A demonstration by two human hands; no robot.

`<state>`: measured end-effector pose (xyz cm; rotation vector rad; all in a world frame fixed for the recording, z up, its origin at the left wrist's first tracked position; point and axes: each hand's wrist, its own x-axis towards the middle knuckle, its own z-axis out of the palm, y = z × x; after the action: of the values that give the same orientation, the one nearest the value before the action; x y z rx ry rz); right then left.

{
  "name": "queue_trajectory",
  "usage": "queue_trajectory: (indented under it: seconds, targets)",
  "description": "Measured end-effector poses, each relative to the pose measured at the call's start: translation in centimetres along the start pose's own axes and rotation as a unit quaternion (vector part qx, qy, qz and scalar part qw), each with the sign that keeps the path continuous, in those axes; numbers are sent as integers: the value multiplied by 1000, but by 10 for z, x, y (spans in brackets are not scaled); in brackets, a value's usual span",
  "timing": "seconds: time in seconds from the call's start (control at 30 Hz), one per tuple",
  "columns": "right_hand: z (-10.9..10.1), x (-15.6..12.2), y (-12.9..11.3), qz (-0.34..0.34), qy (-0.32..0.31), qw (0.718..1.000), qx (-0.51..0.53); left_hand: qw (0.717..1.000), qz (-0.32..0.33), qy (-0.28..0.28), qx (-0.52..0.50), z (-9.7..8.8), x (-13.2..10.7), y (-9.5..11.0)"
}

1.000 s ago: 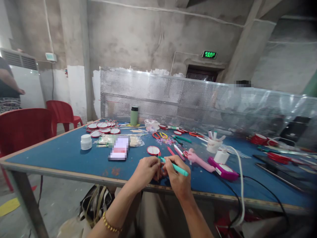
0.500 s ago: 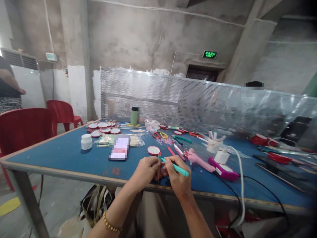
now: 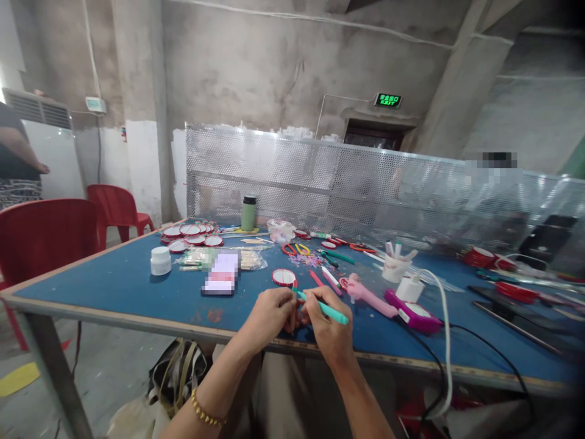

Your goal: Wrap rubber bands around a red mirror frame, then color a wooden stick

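My right hand (image 3: 329,334) grips a mint-green marker pen (image 3: 336,314), its tip pointing left towards my other hand. Closed fingers of my left hand (image 3: 270,314) pinch a thin wooden stick (image 3: 295,285) with red and green colouring at its upper end. The marker tip meets or nearly meets that coloured end. Both hands are close together over the front edge of the table. Just beyond them lies a small round white disc with a red rim (image 3: 284,277). My fingers hide the lower part of the stick.
On the blue table (image 3: 114,299) lie a phone (image 3: 221,272), a white jar (image 3: 160,261), bagged sticks (image 3: 253,258) and several red-rimmed discs (image 3: 189,230). Pink and white markers (image 3: 331,281), a pink glue gun (image 3: 372,299), a purple device (image 3: 414,312) and cables (image 3: 442,317) are to the right.
My hands and the marker stay almost in place, with only a very slight shift. Behind the mesh panel, a person's head has moved to the right.
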<state>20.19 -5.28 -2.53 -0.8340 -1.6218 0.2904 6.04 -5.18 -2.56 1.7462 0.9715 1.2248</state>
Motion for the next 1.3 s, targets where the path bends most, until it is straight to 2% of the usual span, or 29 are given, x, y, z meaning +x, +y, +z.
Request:
queue_trajectory:
  seconds: [1.3]
  targets:
    - [0, 1, 1, -28, -29, 999, 7, 999, 22, 13, 43, 1, 0, -4]
